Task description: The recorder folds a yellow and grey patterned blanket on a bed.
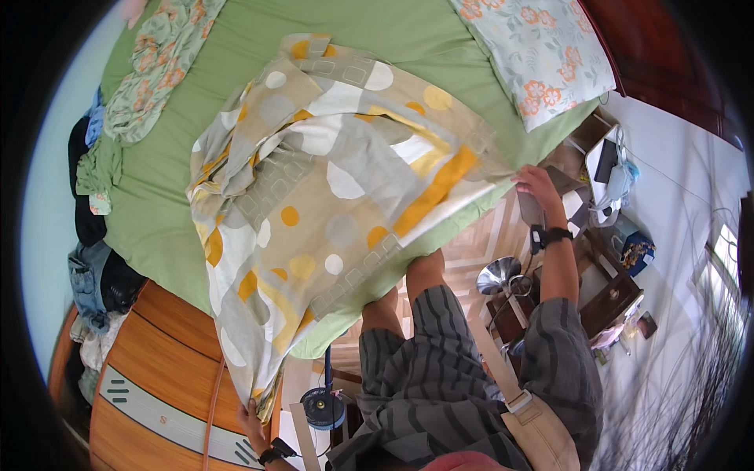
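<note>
A patterned cloth, likely a bedsheet or duvet cover [330, 194], spreads over the green mattress sheet [400, 23]. Its print mixes beige, grey, white and mustard circles and blocks. My right hand [533, 182] pinches one corner at the bed's right edge. At lower left, my left hand [252, 419] grips another corner, beyond the bed's near edge. Between both hands the cloth's near border runs slack along the mattress side. The far left part lies bunched in folds, and its underside is hidden.
A floral pillow [542, 65] lies at upper right, a crumpled floral cloth [162, 70] at upper left. Close by my left hand stands a wooden cabinet [171, 335]. A small fan [323, 407] is below the bed edge. Clothes [88, 271] hang at left; a metal lamp [495, 275] stands right.
</note>
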The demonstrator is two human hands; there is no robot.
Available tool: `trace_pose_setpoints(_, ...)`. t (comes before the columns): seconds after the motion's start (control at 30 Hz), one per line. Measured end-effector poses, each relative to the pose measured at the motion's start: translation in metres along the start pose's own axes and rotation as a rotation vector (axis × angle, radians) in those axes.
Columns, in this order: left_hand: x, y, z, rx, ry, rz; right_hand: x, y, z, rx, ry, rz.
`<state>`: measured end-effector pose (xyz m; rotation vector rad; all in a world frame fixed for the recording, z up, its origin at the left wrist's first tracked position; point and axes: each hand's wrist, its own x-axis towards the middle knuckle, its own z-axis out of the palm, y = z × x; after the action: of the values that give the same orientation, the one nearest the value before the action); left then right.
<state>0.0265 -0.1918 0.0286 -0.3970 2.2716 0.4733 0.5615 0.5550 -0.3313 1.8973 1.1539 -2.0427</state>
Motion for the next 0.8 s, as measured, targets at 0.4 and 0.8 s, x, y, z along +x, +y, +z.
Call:
trace_pose_setpoints(0.4, -0.001, -0.001, 0.007, 0.138, -0.006, 0.109, 0.067, -0.031, 0.139, -0.602, 0.422, -0.646)
trace_pose_setpoints(0.8, -0.007, -0.015, 0.013, 0.099, -0.004, 0.136, 0.056, -0.048, 0.132, -0.755, 0.102, -0.585)
